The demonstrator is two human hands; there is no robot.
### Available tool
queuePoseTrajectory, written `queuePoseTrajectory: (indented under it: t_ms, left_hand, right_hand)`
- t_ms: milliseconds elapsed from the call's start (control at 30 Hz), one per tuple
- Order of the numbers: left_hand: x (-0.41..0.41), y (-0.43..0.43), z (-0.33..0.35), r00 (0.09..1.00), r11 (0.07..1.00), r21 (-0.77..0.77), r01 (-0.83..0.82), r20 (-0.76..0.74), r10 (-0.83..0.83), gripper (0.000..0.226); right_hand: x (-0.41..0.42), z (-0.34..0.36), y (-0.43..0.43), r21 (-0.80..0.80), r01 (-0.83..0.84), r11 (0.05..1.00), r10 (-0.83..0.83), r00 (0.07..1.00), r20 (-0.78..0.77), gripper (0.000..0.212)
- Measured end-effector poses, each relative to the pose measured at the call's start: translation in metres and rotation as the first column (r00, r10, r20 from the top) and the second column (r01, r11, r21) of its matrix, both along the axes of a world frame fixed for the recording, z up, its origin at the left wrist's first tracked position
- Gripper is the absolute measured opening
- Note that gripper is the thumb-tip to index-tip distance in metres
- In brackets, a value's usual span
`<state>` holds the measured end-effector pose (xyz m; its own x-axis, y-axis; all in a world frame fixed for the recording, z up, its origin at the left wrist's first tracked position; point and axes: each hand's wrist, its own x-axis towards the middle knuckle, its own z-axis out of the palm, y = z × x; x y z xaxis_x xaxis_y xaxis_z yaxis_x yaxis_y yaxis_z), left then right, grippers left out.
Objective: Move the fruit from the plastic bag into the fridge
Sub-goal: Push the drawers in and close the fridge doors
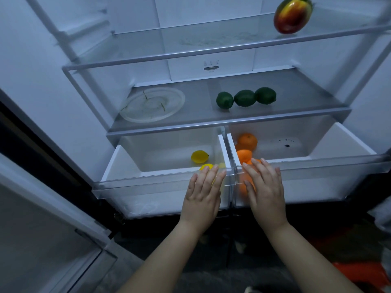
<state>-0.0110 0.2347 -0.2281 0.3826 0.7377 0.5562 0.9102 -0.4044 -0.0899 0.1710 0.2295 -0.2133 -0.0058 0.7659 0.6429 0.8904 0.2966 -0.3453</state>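
Fridge (190,68) is open, both bottom drawers pulled out, front rims level. Fruit count: 1 mango (293,15) on the far right of the upper glass shelf (190,39); 3 limes (244,98) in a row, touching, right of centre on the middle shelf (201,117); 1 round clear plate (152,104) on the left of that shelf. Left drawer (137,187): 2 lemons (199,156) for sure, plus a third yellow patch by the divider wall, partly hidden. Right drawer (338,172): at least 4 oranges (247,141) bunched against its left wall, overlapping, so the exact count is unclear. Left hand (204,187) lies flat on the left drawer's clear front, right hand (264,185) flat on the right drawer's front; grip of each is apart, fingers straight, holding nothing. Room: upper shelf bare left of the mango; a gap between plate and limes; left drawer bare on its left half; right drawer bare to the right of the oranges, with a few dark specks at the far end.
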Motion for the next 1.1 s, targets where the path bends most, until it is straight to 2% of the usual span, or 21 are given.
queuePoseTrajectory:
  t_ms: [500, 867, 1100]
  left_hand:
    - [-0.002, 0.011, -0.003, 0.998, 1.000, 0.027, -0.010, -0.058, 0.012, 0.070]
    - [0.004, 0.049, 0.021, 0.996, 0.983, -0.169, -0.072, -0.070, 0.060, 0.082]
    - [-0.001, 0.053, 0.021, 0.993, 0.981, -0.172, -0.091, -0.092, 0.076, 0.081]
  right_hand:
    - [0.003, -0.003, 0.008, 0.002, -0.016, 1.000, 0.016, 1.000, 0.005, 0.039]
    - [0.002, 0.006, 0.048, -0.034, -0.004, 0.999, 0.005, 1.000, 0.014, 0.039]
    - [0.013, -0.012, 0.025, -0.020, -0.023, 1.000, 0.023, 1.000, 0.019, 0.058]
